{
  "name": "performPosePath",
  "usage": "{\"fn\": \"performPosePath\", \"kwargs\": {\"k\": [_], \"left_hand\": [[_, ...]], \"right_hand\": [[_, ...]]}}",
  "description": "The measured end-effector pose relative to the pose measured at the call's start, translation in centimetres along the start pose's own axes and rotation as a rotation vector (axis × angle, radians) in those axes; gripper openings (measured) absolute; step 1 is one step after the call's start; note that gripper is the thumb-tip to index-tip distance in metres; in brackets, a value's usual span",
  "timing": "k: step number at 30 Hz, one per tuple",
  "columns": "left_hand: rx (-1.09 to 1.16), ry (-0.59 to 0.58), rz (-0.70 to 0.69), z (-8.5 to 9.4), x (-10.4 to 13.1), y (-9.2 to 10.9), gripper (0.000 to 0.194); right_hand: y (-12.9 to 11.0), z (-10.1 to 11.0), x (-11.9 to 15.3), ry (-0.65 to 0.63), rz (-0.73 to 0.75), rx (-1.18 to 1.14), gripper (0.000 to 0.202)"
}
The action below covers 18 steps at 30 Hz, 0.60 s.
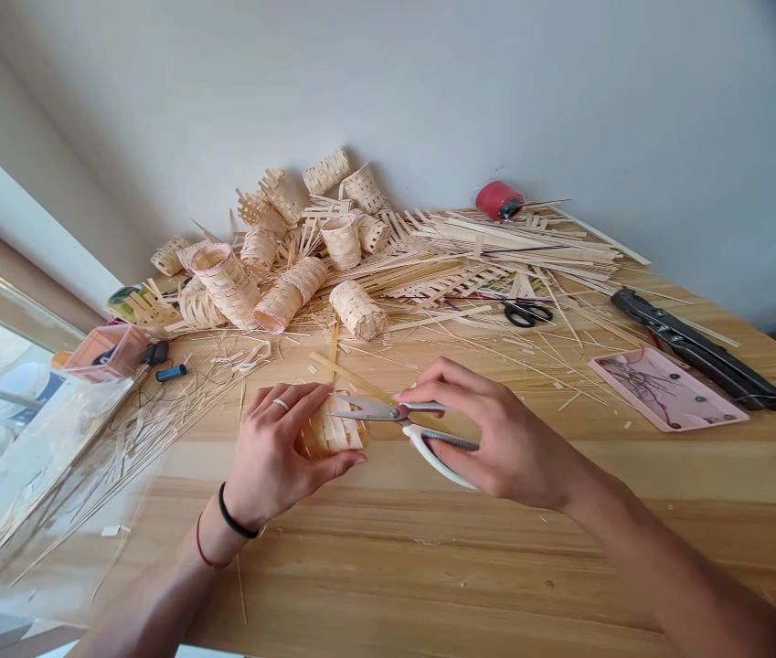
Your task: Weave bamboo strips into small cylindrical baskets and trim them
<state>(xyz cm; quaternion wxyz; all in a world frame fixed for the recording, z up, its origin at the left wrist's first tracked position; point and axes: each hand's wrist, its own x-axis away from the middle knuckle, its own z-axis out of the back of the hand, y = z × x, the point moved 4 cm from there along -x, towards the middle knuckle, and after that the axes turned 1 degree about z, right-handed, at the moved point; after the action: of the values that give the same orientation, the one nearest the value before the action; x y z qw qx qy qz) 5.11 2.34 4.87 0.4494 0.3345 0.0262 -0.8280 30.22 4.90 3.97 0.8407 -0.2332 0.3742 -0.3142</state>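
My left hand [284,434] is wrapped round a small woven bamboo basket [336,428] that lies on its side, its right end facing my other hand. In my right hand [490,429] is a pair of scissors [439,454] with white and grey handles. The blades are parted and point left, over the basket's right part near its strips; I cannot tell whether a strip is between them. A flat yellowish strip [350,376] lies slantwise just behind the blades, and another runs away from the basket.
Several woven baskets [290,292] and loose strips [497,239] are heaped at the back. Black scissors [528,313], a pink tray [668,391] of pins and a long black tool [699,347] lie right. Leftward are a pink box [106,355] and thin strips [147,448].
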Motion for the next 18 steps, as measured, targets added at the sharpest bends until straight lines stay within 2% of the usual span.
{"fn": "performPosePath", "kwargs": {"k": [9,13,18], "left_hand": [[0.011,-0.032,0.058,-0.3,0.2,-0.4,0.069],[0.158,-0.087,0.252,0.0,-0.1,-0.7,0.065],[0.475,-0.135,0.537,0.3,-0.2,-1.1,0.06]], "right_hand": [[-0.8,-0.1,-0.2,0.064,0.06,0.117,0.031],[-0.7,-0.2,-0.3,0.094,0.021,0.08,0.031],[-0.4,0.3,-0.4,0.202,-0.029,-0.005,0.031]]}}
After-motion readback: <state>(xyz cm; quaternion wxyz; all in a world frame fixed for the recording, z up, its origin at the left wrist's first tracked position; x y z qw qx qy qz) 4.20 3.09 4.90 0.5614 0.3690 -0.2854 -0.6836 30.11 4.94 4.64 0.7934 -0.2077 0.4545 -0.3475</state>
